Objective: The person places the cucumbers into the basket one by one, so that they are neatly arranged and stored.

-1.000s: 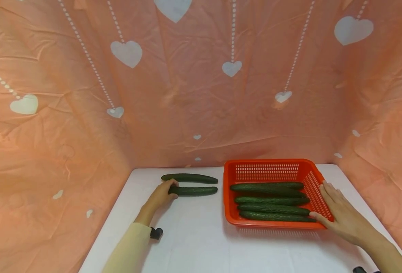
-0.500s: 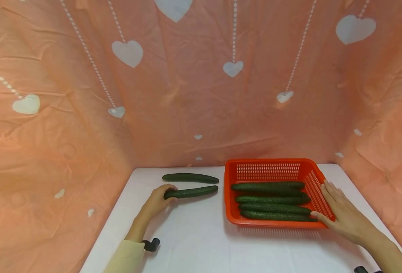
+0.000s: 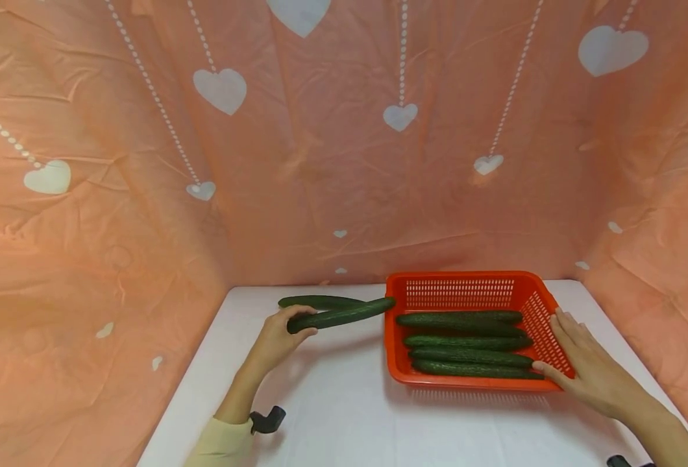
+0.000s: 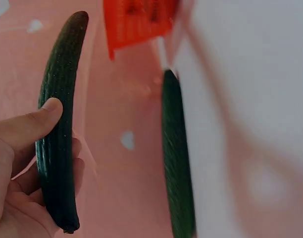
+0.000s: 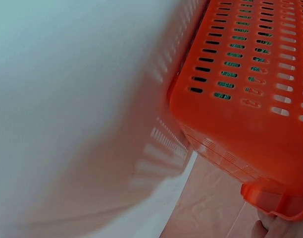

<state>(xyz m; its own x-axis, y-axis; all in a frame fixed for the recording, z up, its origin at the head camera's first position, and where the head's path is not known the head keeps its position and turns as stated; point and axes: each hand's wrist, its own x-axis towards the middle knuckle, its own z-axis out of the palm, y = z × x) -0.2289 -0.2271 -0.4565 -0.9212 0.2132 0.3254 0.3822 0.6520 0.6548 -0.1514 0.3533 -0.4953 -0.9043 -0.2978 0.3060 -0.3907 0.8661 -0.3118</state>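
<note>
My left hand grips a dark green cucumber near one end, thumb on one side and fingers wrapped behind it, as the left wrist view shows. The cucumber is raised off the table, its far tip overlapping the left rim of the red basket in the head view. Behind it a second cucumber lies on the table. My right hand rests on the basket's right rim with fingers fairly straight. Inside the basket lie several cucumbers. Only a bit of the right hand shows in the right wrist view.
A white-covered table carries everything. Around its back and sides hangs an orange cloth printed with pale hearts. The basket's slotted wall stands close to the right wrist camera.
My left hand has lifted the nearer cucumber off the table and moved it right, its tip swinging up to the basket's left rim. My right hand stays on the rim.
</note>
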